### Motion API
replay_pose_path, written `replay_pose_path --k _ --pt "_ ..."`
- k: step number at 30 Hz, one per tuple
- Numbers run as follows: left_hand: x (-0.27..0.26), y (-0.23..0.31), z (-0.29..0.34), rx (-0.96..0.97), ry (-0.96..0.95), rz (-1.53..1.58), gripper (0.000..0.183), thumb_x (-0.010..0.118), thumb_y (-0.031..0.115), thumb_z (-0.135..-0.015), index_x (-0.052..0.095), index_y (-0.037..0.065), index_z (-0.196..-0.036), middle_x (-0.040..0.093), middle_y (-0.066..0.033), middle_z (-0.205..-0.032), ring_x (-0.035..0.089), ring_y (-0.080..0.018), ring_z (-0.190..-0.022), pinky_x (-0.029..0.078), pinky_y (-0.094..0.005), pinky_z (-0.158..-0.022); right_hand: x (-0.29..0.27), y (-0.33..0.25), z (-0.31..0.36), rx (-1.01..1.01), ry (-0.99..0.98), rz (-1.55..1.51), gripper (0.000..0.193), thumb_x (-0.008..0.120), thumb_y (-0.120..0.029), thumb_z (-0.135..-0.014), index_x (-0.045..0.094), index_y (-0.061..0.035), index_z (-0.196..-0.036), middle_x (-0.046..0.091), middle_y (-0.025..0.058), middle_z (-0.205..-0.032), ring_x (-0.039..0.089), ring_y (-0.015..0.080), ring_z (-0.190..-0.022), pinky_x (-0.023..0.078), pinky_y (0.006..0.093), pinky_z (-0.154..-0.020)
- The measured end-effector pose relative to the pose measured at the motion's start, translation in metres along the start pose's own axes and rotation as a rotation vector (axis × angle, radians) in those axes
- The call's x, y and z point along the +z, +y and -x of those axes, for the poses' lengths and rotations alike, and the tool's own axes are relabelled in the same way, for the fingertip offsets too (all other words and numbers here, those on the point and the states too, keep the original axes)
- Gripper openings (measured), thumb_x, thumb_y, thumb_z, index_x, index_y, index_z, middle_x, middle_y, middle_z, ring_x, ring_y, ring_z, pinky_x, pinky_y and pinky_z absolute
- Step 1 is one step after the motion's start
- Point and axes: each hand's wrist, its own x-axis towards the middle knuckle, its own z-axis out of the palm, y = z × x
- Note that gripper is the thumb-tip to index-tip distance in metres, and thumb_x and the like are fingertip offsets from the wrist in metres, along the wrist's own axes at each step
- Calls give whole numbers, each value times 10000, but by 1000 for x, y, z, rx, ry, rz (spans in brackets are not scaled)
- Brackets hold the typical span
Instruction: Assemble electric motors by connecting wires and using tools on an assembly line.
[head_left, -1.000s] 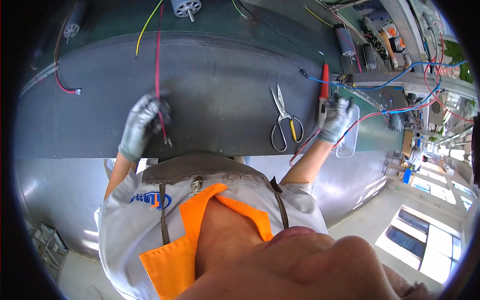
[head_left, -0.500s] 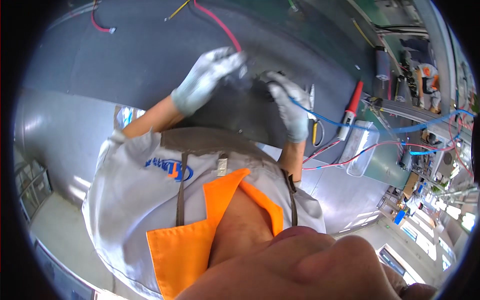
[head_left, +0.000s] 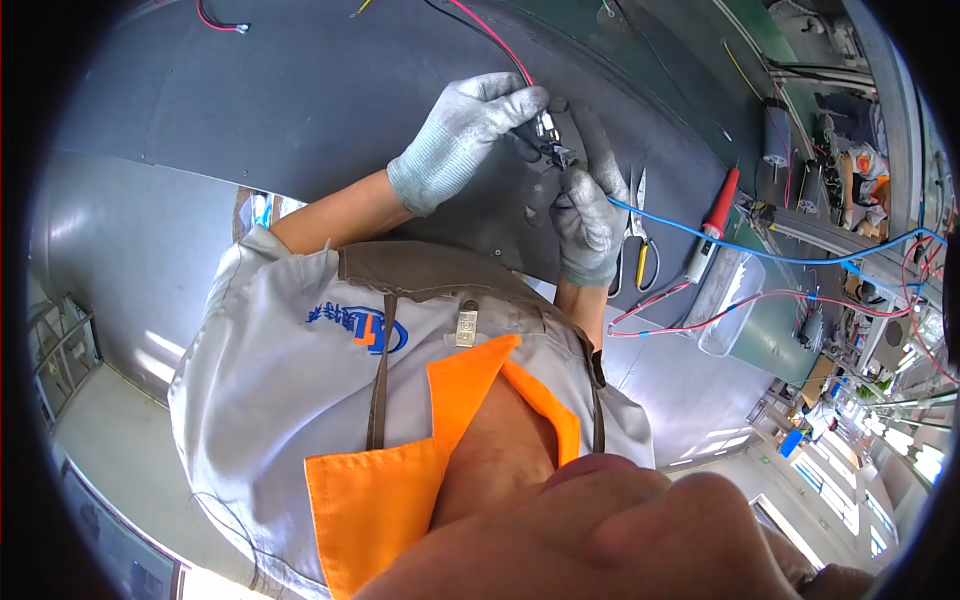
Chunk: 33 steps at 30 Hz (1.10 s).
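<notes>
Both hands wear grey-white gloves. My left hand (head_left: 475,130) is closed, pinching a red and black wire pair (head_left: 515,62) near its end. A small connector with pale and dark parts (head_left: 546,128) sticks out from its fingertips. Close beside it, my right hand (head_left: 588,215) is curled, with one finger stretched upward. A small dark metal tool (head_left: 562,157), its tip like cutter jaws, shows at these fingers, right by the connector. Most of the tool is hidden in the palm. A blue cord (head_left: 700,233) runs from the right wrist area off to the right.
Scissors (head_left: 636,205) and a yellow-handled tool (head_left: 647,265) lie right of my right hand. Beyond them are a red-tipped pen-like tool (head_left: 716,215) and a clear tray (head_left: 722,330). Another wire pair (head_left: 215,22) lies far left on the dark tabletop (head_left: 250,110). Another person (head_left: 865,180) is far right.
Both hands have moved closer together, the left one rightward with the wires. The dark tool tip now meets the connector area. The blurred hands have become sharp.
</notes>
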Motion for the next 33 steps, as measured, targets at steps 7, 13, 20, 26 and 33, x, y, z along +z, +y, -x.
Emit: replay_pose_path --k 7,13,20,26,33 --pt "5 6 7 15 32 9 195 658 199 -1003 706 11 -1028 691 4 -878 604 -51 -823 493 -237 -768 4 4 -4 -30 48 -27 673 652 -163 -936 378 17 -1523 718 208 -921 650 179 -618 491 278 -520" --pt "2 -12 6 -54 -67 191 244 623 197 -1017 673 0 -1152 713 -37 -1009 645 -94 -919 516 -242 -832 23 5 -3 -95 107 10 741 697 -209 -939 329 20 -1539 709 150 -861 652 164 -636 493 264 -531" --pt "-10 -22 1 -215 -180 498 218 548 136 -1020 615 -26 -1150 688 -135 -1046 671 -225 -921 548 -362 -884 -6 -4 -7 85 182 212 709 736 -88 -880 402 38 -1493 685 181 -1100 695 204 -803 557 312 -683" --pt "-28 -11 -5 -83 -62 395 186 597 157 -995 635 -1 -1086 689 -135 -1064 685 -243 -1008 543 -392 -963 -157 -72 43 -93 862 2059 556 762 -221 -836 587 -28 -1328 691 218 -1059 659 391 -869 526 474 -769" --pt "-47 -22 -3 -105 -161 393 313 570 239 -1031 631 -27 -1185 690 -162 -1193 665 -206 -1031 511 -333 -952 -237 -64 64 -97 922 1352 405 711 -22 -899 639 38 -1294 723 93 -1113 674 139 -943 543 294 -838"
